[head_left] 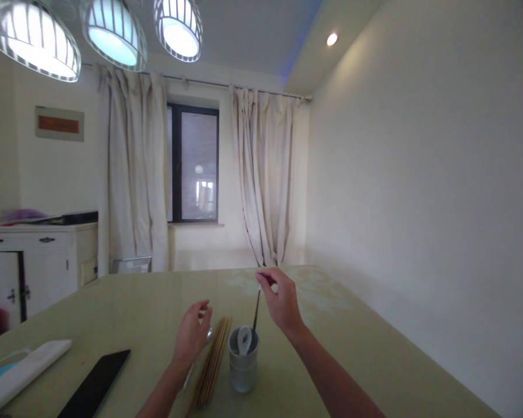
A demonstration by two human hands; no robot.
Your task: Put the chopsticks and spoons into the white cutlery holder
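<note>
Over a grey cylindrical cup (243, 371), my right hand (281, 299) pinches the upper end of a thin metal utensil (256, 310). Its lower end is hidden inside the cup, so its kind does not show. A white spoon with a blue mark (244, 340) also stands in the cup. My left hand (192, 332) hovers to the left, fingers loosely curled and apart, with nothing seen in them. Beside it lies a bundle of wooden chopsticks (212, 366). A metal spoon (208, 335) lies between that hand and the chopsticks, partly covered by the hand.
The pale green table (157, 296) meets a wall on the right. At the left lie a black flat phone-like object (96, 383) and a long white device (26, 371), with something light blue beside it. A white cabinet (47, 249) and curtains (133, 174) stand beyond.
</note>
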